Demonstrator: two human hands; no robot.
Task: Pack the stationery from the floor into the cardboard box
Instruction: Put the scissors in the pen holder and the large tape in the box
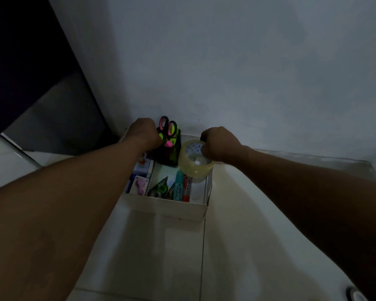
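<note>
from the head view i see both arms reaching forward over the cardboard box (165, 210), which sits on the pale tiled floor (165, 257) right against the grey wall (226, 61). my right hand (220, 144) has its fingers curled round the rim of a roll of clear tape (194, 161) and holds it tilted above the far right corner of the box. my left hand (142, 133) is clenched at the far left side of the box, pressed against a black pen holder (169, 153); the fingers are turned away from me, so i cannot tell whether they grip the holder or only rest against it. the holder stands upright inside the box at the back, with scissors (167, 126) with pink and yellow handles sticking up from it beside yellow highlighters (175, 135). lower in the box lie a pink item in a blister pack (140, 185), a green correction tape (161, 187), a teal tube (178, 187) and a red-labelled glue stick (186, 189), side by side. a dark cabinet (30, 72) fills the upper left.
</note>
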